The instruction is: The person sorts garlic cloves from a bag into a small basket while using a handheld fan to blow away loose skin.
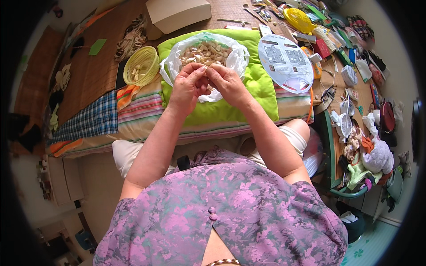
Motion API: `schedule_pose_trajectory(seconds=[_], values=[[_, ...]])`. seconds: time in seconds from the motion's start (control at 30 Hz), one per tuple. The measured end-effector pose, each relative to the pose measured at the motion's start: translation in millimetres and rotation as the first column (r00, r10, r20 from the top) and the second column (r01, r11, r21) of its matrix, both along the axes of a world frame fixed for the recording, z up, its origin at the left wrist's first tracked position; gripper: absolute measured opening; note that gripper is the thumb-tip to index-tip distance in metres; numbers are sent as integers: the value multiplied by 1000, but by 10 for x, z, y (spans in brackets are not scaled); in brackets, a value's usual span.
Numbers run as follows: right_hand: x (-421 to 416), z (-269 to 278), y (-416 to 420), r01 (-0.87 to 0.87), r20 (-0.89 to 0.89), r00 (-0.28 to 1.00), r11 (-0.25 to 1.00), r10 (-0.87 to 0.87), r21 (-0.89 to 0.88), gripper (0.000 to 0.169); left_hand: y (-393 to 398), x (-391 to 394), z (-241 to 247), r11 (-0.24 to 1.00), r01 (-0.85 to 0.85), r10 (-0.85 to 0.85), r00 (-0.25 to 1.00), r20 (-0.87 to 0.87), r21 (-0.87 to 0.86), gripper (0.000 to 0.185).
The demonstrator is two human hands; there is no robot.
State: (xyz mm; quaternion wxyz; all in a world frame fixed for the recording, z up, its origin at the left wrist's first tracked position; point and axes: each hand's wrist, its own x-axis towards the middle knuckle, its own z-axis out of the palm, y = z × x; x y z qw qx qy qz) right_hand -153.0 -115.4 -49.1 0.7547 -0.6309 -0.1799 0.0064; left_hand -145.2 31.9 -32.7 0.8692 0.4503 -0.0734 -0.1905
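A white plastic bag (239, 55) lies spread on a lime-green cushion (263, 96), its mouth wide around a heap of garlic cloves (206, 51). Over the bag's near edge, my left hand (190, 84) and my right hand (228, 83) meet at the fingertips. Thumbs and forefingers are pinched around something small and pale, probably a garlic clove, mostly hidden by the fingers. Left of the bag, a yellow plastic basket (151, 56) holds several pale cloves (137, 71).
A round plastic hand fan (283, 60) overlaps the cushion's right side. Behind the bag stands a cardboard box (179, 15). A crumpled cloth (131, 38) lies beyond the basket. Clutter, cables and a yellow sieve-like basket (298, 20) crowd the right side. A small white fan (344, 124) is there too.
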Motion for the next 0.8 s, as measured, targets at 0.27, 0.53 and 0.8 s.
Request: schedule_pose_trajectory(seconds=[0.27, 0.53, 0.8], values=[[-152, 257, 41, 23, -173, 985, 973, 18, 231, 26, -104, -81, 28, 988, -76, 71, 997, -40, -137, 18], [-129, 102, 20, -5, -315, 944, 954, 104, 299, 23, -122, -164, -25, 986, -93, 93, 996, -9, -140, 19], [-89, 38, 27, -5, -314, 941, 930, 129, 368, 22, -156, -102, 6, 995, -81, 83, 996, 39, -54, 14]])
